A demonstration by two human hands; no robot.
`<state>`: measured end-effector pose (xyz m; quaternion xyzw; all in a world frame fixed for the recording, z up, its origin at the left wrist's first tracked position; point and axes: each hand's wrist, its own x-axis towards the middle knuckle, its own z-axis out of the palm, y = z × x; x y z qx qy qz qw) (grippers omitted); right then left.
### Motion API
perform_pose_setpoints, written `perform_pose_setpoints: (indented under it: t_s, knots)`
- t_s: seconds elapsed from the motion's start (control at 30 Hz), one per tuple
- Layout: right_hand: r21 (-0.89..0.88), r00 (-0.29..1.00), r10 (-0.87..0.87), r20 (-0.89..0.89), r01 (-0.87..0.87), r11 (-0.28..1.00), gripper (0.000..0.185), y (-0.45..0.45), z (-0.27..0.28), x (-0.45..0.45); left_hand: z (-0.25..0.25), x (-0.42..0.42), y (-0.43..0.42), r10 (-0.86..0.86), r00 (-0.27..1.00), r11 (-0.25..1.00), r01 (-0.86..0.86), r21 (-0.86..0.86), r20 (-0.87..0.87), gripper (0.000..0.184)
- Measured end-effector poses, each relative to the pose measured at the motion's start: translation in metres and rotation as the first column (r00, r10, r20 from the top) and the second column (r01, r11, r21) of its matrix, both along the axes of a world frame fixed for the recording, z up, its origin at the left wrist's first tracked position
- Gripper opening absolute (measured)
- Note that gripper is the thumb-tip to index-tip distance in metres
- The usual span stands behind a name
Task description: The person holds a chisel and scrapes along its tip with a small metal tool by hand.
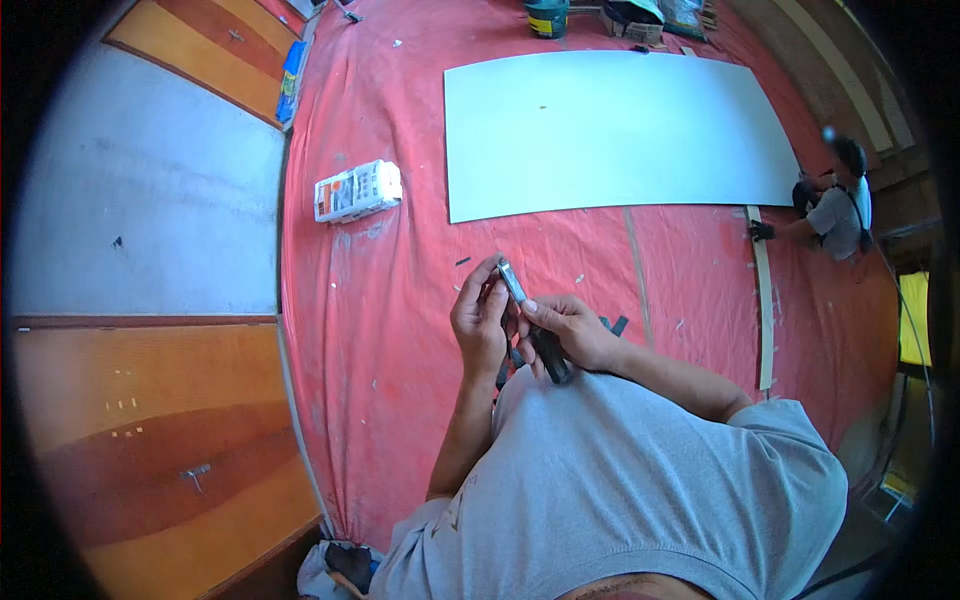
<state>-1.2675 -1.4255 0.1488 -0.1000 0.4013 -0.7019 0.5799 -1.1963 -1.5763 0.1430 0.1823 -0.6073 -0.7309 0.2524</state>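
In front of my chest I hold a utility knife [513, 284], with a silver front part and a dark handle, tilted up and to the left. My left hand [482, 312] has its fingers closed at the silver front end. Lower down, my right hand [568, 328] grips the knife near its handle, the thumb lying along it. Whether a blade sticks out is too small to tell. Some dark items partly show beneath my hands, mostly hidden by them and my shirt.
A large white panel [620, 135] lies on the red floor sheet [400, 400]. Another person [838, 205] crouches at its right end, a gloved hand by a long pale strip [765, 310]. A white package [358, 191] lies left; a bucket [547, 18] stands at the back.
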Motion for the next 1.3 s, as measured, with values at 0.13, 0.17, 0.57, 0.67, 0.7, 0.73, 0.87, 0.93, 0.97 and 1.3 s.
perform_pose_setpoints:
  t_s: [0.13, 0.17, 0.57, 0.67, 0.7, 0.73, 0.87, 0.93, 0.97, 1.3]
  knots:
    - [0.012, 1.000, -0.016, -0.017, 0.016, 1.000, 0.044, -0.008, -0.001, -0.002, -0.007, 0.001, -0.003, 0.018, 1.000, 1.000, -0.018, 0.025, -0.015, 0.036]
    - [0.015, 1.000, -0.010, -0.019, 0.010, 1.000, 0.044, -0.009, -0.001, -0.003, -0.007, 0.002, -0.002, 0.047, 0.999, 0.999, -0.047, 0.014, -0.011, 0.037]
    - [0.052, 0.997, 0.070, -0.028, -0.068, 0.996, 0.044, -0.019, -0.003, 0.007, -0.002, 0.012, -0.021, 0.066, 0.998, 0.995, -0.065, 0.077, -0.004, 0.039]
    - [0.074, 0.996, 0.078, -0.030, -0.076, 0.994, 0.043, -0.022, 0.000, 0.010, -0.006, 0.018, -0.024, 0.058, 0.998, 0.997, -0.058, 0.040, 0.006, 0.037]
    - [0.074, 0.998, 0.063, -0.026, -0.061, 0.995, 0.043, -0.023, 0.004, 0.012, -0.007, 0.021, -0.024, 0.052, 0.999, 0.999, -0.052, 0.015, 0.016, 0.036]
    - [0.075, 0.999, 0.047, -0.021, -0.045, 0.996, 0.043, -0.024, 0.006, 0.014, -0.008, 0.023, -0.024, 0.048, 0.999, 0.999, -0.048, 0.013, 0.015, 0.036]
    - [0.045, 0.998, 0.019, -0.055, -0.016, 0.999, 0.043, -0.027, 0.002, 0.021, -0.003, 0.030, -0.025, 0.049, 0.999, 0.999, -0.049, -0.006, 0.012, 0.035]
    - [0.028, 0.999, 0.022, -0.026, -0.021, 0.999, 0.044, -0.027, 0.002, 0.023, -0.002, 0.028, -0.025, 0.030, 0.999, 1.000, -0.030, -0.010, 0.015, 0.035]
    - [0.025, 0.999, 0.010, -0.035, -0.009, 1.000, 0.044, -0.027, 0.003, 0.023, -0.004, 0.028, -0.025, 0.048, 0.999, 0.999, -0.048, -0.011, 0.017, 0.036]
    - [-0.005, 0.978, -0.036, -0.207, 0.036, 0.999, 0.047, -0.035, 0.001, 0.033, -0.016, 0.039, -0.037, 0.034, 0.999, 0.999, -0.034, -0.026, -0.010, 0.040]
